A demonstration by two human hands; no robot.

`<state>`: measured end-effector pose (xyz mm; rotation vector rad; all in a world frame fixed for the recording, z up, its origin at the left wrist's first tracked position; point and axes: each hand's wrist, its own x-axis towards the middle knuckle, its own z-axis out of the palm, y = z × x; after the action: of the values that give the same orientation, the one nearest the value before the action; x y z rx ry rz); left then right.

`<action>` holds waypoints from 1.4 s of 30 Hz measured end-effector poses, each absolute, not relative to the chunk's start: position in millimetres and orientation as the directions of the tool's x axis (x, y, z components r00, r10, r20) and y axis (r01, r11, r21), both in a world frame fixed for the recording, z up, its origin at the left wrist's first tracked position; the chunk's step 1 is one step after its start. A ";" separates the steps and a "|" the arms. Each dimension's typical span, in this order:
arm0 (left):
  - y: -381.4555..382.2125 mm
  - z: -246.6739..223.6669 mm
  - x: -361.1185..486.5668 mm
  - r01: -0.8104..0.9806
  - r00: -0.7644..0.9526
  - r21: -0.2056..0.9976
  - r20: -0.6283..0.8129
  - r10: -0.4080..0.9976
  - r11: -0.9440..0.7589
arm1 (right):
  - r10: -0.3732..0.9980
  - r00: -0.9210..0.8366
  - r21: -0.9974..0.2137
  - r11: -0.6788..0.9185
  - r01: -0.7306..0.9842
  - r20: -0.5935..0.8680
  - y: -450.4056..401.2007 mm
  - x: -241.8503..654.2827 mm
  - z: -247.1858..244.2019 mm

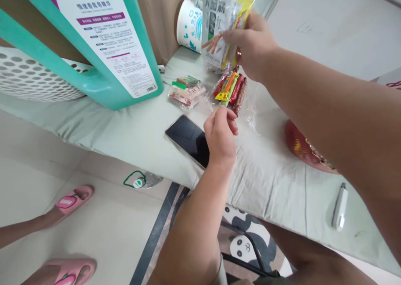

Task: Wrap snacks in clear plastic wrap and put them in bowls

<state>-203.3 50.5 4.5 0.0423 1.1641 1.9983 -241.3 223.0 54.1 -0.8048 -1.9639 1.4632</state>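
My right hand (255, 47) is closed on snack packets at the back of the table. One is a silvery packet (216, 34) with sticks pictured on it, the other a yellow packet (233, 38). My left hand (222, 132) has its fingers curled in, just in front of a bundle of small wrapped snack bars (230, 88) in red, yellow and orange. Whatever its fingertips hold is hidden. Clear plastic film (252, 113) lies beside the bars. Left of them sits a small pile of wrapped snacks (187, 92). A phone (186, 136), screen up, is partly behind my left wrist.
A large teal detergent jug (119, 67) and a white perforated basket (28, 76) stand at left. At the back lies a paper cup (189, 26). A red basket (297, 149) and a white box cutter (340, 209) are at right. Another person's feet in pink slippers (75, 199) show below.
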 end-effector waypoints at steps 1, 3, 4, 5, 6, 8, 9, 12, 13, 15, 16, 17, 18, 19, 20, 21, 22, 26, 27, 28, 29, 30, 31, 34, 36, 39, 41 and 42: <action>50.3 4.5 -203.1 -0.621 -0.676 0.741 -0.340 0.654 -0.257 | 0.780 -0.622 -0.982 0.162 0.100 0.065 219.8 -239.7 56.7; 49.9 4.3 -202.6 -0.614 -0.678 0.747 -0.333 0.656 -0.255 | 0.843 -0.537 -0.999 0.032 0.030 0.011 215.0 -236.6 61.4; 49.9 4.0 -202.4 -0.608 -0.680 0.754 -0.331 0.654 -0.250 | 0.856 -0.517 -1.000 -0.020 0.011 -0.023 213.6 -234.7 63.2; 49.9 3.8 -202.3 -0.601 -0.683 0.761 -0.330 0.651 -0.245 | 0.847 -0.530 -0.998 -0.064 -0.015 -0.046 212.4 -232.4 64.6; 50.1 3.8 -202.3 -0.597 -0.686 0.765 -0.330 0.648 -0.242 | 0.824 -0.564 -0.994 -0.104 -0.043 -0.062 211.4 -229.3 65.8; 50.7 4.2 -202.4 -0.594 -0.692 0.767 -0.333 0.640 -0.243 | 0.752 -0.657 -0.985 -0.152 -0.086 -0.058 208.4 -220.6 67.1; 51.0 4.6 -202.5 -0.594 -0.694 0.767 -0.338 0.636 -0.241 | 0.725 -0.688 -0.982 -0.159 -0.102 -0.046 206.3 -215.3 67.3; 52.0 6.0 -202.4 -0.598 -0.692 0.770 -0.355 0.628 -0.224 | 0.720 -0.694 -0.977 -0.159 -0.144 -0.014 199.1 -198.7 65.2; 52.3 6.0 -202.1 -0.599 -0.690 0.771 -0.359 0.629 -0.217 | 0.732 -0.681 -0.975 -0.166 -0.148 -0.021 197.2 -194.2 63.9; 53.2 4.9 -201.2 -0.597 -0.691 0.773 -0.359 0.627 -0.215 | 0.760 -0.647 -0.972 -0.193 -0.135 -0.062 194.7 -187.5 61.3; 53.6 3.8 -200.7 -0.591 -0.699 0.775 -0.354 0.621 -0.224 | 0.772 -0.630 -0.971 -0.203 -0.126 -0.080 193.9 -185.1 60.4; 53.9 2.6 -200.3 -0.577 -0.716 0.780 -0.342 0.609 -0.240 | 0.782 -0.617 -0.971 -0.206 -0.123 -0.088 193.2 -182.9 59.9; 54.2 1.3 -200.0 -0.555 -0.738 0.790 -0.323 0.592 -0.261 | 0.791 -0.605 -0.972 -0.201 -0.119 -0.090 192.4 -180.5 59.6; 54.3 0.1 -199.7 -0.528 -0.762 0.801 -0.299 0.574 -0.284 | 0.805 -0.587 -0.976 -0.190 -0.110 -0.091 191.3 -177.5 59.4; 54.4 -0.7 -199.6 -0.501 -0.781 0.812 -0.275 0.560 -0.301 | 0.813 -0.576 -0.980 -0.173 -0.099 -0.086 190.0 -173.8 59.1; 54.4 -1.1 -199.5 -0.482 -0.789 0.820 -0.254 0.559 -0.308 | 0.818 -0.570 -0.986 -0.151 -0.078 -0.080 188.4 -169.4 58.6; 54.4 -1.0 -199.2 -0.475 -0.786 0.825 -0.240 0.570 -0.307 | 0.824 -0.561 -0.991 -0.128 -0.045 -0.081 186.7 -164.5 57.7; 55.7 0.4 -196.1 -0.539 -0.673 0.803 -0.229 0.704 -0.254 | 0.831 -0.553 -0.997 -0.017 0.081 -0.059 182.2 -146.6 50.1; 56.2 0.4 -194.8 -0.553 -0.639 0.798 -0.222 0.736 -0.240 | 0.835 -0.548 -0.995 0.007 0.101 -0.049 182.2 -144.0 47.9; 56.7 0.1 -193.5 -0.563 -0.610 0.794 -0.213 0.763 -0.229 | 0.835 -0.549 -0.995 0.027 0.099 -0.032 182.5 -142.2 45.5; 57.2 -0.4 -192.4 -0.568 -0.589 0.792 -0.200 0.783 -0.225 | 0.836 -0.549 -0.996 0.035 0.083 -0.016 183.1 -140.9 43.1; 57.5 -1.1 -191.6 -0.571 -0.579 0.787 -0.184 0.794 -0.233 | 0.841 -0.541 -0.998 0.028 0.054 -0.006 183.9 -139.9 40.3; 57.7 -1.9 -191.3 -0.573 -0.576 0.780 -0.164 0.801 -0.252 | 0.848 -0.530 -1.000 0.016 0.014 0.006 184.9 -138.6 37.2; 58.2 -4.4 -193.1 -0.569 -0.588 0.749 -0.081 0.805 -0.340 | 0.868 -0.493 -0.995 0.011 -0.104 0.061 186.4 -131.9 24.9; 59.0 -6.1 -195.5 -0.550 -0.599 0.741 -0.027 0.800 -0.386 | 0.866 -0.491 -0.991 0.041 -0.127 0.099 183.8 -124.3 16.0; 60.2 -8.9 -197.9 -0.466 -0.614 0.780 0.054 0.787 -0.417 | 0.850 -0.508 -0.990 0.125 -0.068 0.142 169.6 -108.5 7.5; 59.6 -10.3 -196.9 -0.307 -0.631 0.842 0.169 0.757 -0.443 | 0.847 -0.510 -0.986 0.167 -0.007 0.147 153.0 -94.5 5.8; 58.6 -10.7 -195.2 -0.183 -0.630 0.869 0.256 0.734 -0.460 | 0.853 -0.504 -0.986 0.168 0.014 0.138 143.1 -85.9 5.3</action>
<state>-195.2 58.6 -10.7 0.8511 1.1531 2.1156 -85.9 143.1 5.3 -0.8339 -1.7006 1.4234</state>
